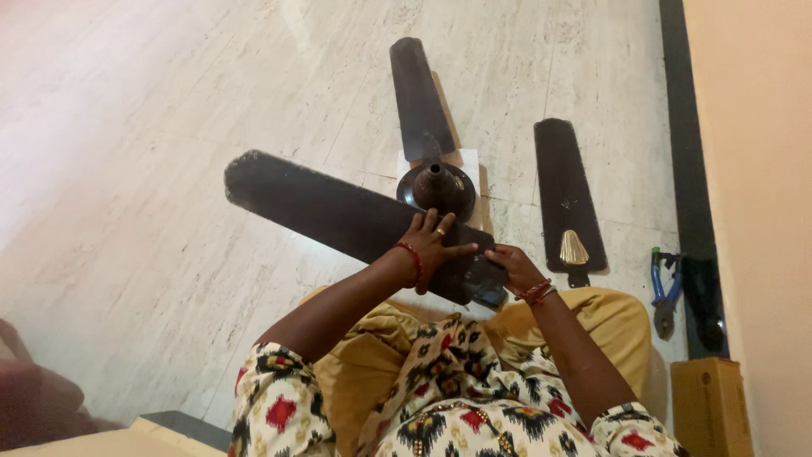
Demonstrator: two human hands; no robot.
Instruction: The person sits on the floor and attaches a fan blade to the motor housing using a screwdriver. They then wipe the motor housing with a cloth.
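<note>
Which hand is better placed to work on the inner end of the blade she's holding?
Probably the right hand: its fingers already grip the inner end of the dark fan blade. The left hand lies flat on top, pinning the blade beside the motor hub.

Both hands — left flat, fingers spread, right curled — reach forward.

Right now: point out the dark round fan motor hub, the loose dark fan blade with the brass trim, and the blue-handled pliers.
dark round fan motor hub [437, 188], head view, top dome.
loose dark fan blade [565, 190], head view, mid-blade.
blue-handled pliers [664, 288], head view, handles.
</note>
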